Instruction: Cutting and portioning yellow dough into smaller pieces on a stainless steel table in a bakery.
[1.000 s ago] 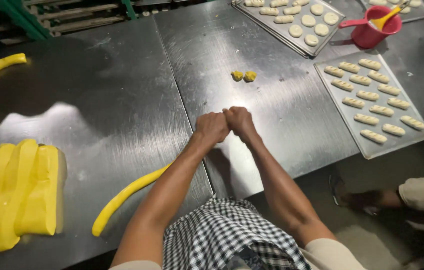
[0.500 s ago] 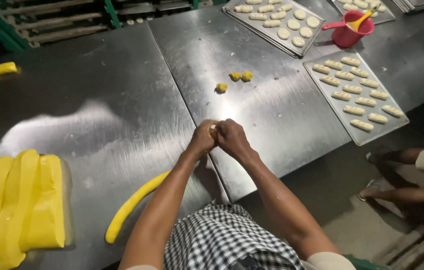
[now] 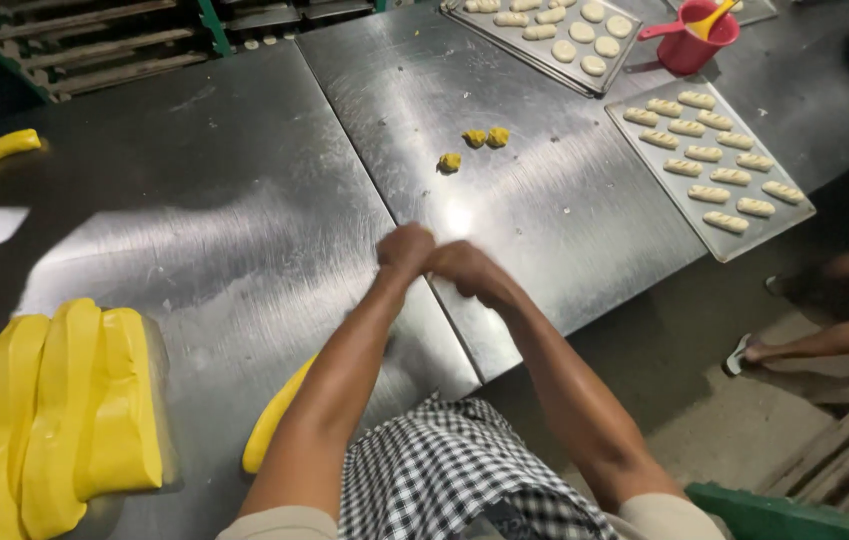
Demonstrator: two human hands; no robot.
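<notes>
Hands meet above the steel table: the left hand and right hand press together, fingers curled; whether they clamp anything cannot be told. Beyond them 3 small dough bits lie on the table. A yellow dough rope lies under the left forearm, near a dough slab.

Two trays of shaped dough pieces, red cup, stacked yellow dough slabs.

Glossy brushed-steel table, matt metal tray (dull), smooth yellow dough
</notes>
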